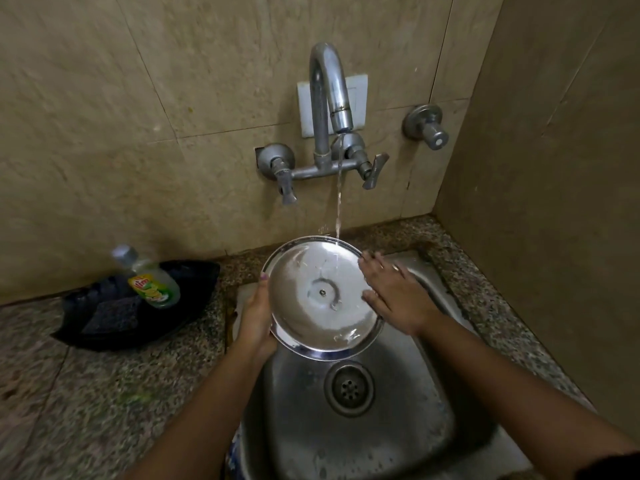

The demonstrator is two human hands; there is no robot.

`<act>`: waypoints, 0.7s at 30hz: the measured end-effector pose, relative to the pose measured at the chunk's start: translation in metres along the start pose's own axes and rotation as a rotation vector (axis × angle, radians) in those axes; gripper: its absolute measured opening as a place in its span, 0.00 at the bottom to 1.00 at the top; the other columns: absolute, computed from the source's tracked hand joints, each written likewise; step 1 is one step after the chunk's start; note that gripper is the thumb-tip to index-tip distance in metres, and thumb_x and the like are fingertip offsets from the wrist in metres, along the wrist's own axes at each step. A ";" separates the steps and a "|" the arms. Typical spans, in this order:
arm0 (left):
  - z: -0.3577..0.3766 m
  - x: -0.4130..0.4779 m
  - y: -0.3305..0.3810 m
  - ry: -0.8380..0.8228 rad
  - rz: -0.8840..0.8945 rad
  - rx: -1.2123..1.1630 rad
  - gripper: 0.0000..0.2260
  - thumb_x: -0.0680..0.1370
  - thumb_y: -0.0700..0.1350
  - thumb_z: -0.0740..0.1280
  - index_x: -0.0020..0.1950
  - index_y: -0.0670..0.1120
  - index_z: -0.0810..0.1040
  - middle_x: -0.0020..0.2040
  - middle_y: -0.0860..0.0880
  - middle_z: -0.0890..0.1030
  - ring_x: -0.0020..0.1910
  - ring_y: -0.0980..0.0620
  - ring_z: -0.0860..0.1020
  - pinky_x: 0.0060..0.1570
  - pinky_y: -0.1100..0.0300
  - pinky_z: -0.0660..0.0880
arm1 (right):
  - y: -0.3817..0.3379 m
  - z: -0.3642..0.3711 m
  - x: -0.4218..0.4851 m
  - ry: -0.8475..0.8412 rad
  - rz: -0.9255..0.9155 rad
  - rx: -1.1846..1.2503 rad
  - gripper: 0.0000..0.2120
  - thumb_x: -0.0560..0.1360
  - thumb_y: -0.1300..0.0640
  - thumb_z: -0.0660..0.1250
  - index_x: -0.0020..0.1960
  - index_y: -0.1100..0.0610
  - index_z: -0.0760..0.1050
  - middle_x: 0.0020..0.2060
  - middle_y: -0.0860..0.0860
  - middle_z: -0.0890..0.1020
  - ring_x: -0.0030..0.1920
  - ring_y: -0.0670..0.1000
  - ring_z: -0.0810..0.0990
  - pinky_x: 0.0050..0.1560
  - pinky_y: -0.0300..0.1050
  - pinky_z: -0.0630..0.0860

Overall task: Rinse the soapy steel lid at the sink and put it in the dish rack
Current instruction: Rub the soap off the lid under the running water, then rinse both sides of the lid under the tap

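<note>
Both hands (258,317) (393,294) at lid (311,306) rim, above sink (429,420)

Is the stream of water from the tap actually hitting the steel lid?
Touching. The head view shows the water stream landing on the steel lid near its upper rim, with droplets splashing.

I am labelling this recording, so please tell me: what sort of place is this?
Most likely a home kitchen's washing corner: a steel sink set in a speckled stone counter, a wall tap running water, and a dish-soap bottle beside a scrub pad.
</note>
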State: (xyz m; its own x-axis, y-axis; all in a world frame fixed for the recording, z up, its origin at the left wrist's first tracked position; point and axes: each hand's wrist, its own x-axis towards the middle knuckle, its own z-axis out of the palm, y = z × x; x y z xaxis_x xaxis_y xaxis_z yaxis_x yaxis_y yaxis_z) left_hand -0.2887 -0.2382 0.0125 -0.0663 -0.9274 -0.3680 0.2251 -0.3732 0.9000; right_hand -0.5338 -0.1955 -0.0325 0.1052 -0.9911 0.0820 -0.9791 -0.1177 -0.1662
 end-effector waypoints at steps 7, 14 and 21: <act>0.003 0.001 0.014 0.005 0.022 -0.021 0.19 0.80 0.55 0.61 0.57 0.42 0.80 0.53 0.40 0.84 0.52 0.41 0.82 0.48 0.51 0.79 | -0.041 -0.079 0.074 0.529 0.414 1.009 0.18 0.81 0.50 0.59 0.67 0.56 0.71 0.56 0.52 0.81 0.53 0.47 0.78 0.53 0.42 0.71; 0.004 -0.003 0.019 0.047 0.023 -0.054 0.20 0.79 0.56 0.62 0.58 0.41 0.80 0.54 0.39 0.83 0.53 0.39 0.81 0.53 0.47 0.78 | -0.040 -0.107 0.115 0.699 0.503 0.956 0.21 0.80 0.41 0.54 0.49 0.56 0.76 0.40 0.54 0.82 0.43 0.54 0.82 0.41 0.47 0.75; 0.011 -0.006 0.018 -0.044 -0.032 -0.071 0.18 0.81 0.55 0.59 0.55 0.43 0.80 0.43 0.45 0.85 0.44 0.46 0.83 0.35 0.57 0.81 | -0.038 -0.110 0.123 0.696 0.547 0.899 0.25 0.81 0.42 0.50 0.39 0.58 0.74 0.33 0.56 0.79 0.38 0.59 0.81 0.43 0.61 0.80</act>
State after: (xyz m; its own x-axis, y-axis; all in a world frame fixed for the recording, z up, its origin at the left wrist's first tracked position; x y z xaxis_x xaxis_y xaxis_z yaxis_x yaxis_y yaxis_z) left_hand -0.2949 -0.2394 0.0332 -0.1163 -0.9160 -0.3840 0.2904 -0.4011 0.8688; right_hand -0.5025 -0.3062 0.0917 -0.6573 -0.7127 0.2448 -0.3724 0.0249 -0.9277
